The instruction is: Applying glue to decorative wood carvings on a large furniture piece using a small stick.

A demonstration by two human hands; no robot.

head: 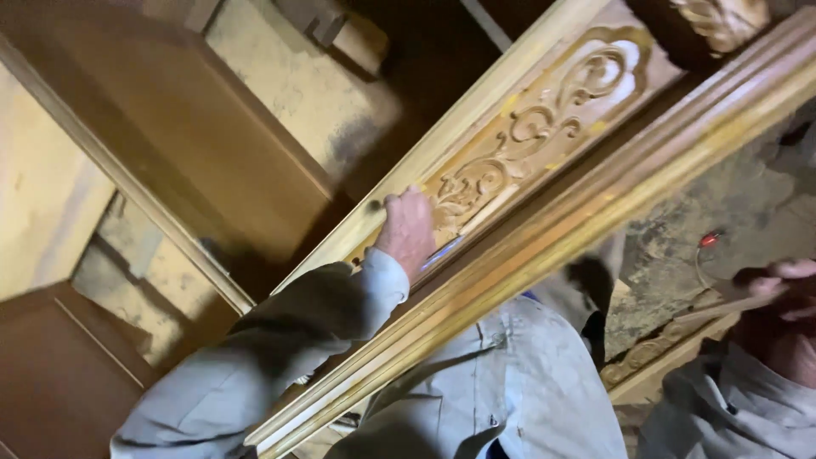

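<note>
Brown wooden panels (170,127) lean about a dim, dusty workshop, with rough plastered wall behind them. Running slantwise past the person is a long carved wooden panel (527,127) with pale scroll ornament, edged by a heavy moulded rail (595,212) on its nearer side. The left hand (406,229), in a grey sleeve, lies on the carved panel at the lower end of the scrollwork, fingers curled and pressed to the wood; a thin blue-tinted tool (442,252) shows just beside it, though whether the hand grips it I cannot tell. Well apart, beyond the rail, the right hand (778,285) is closed around a slim stick-like tool (722,308), above another carved strip (654,348).
</note>
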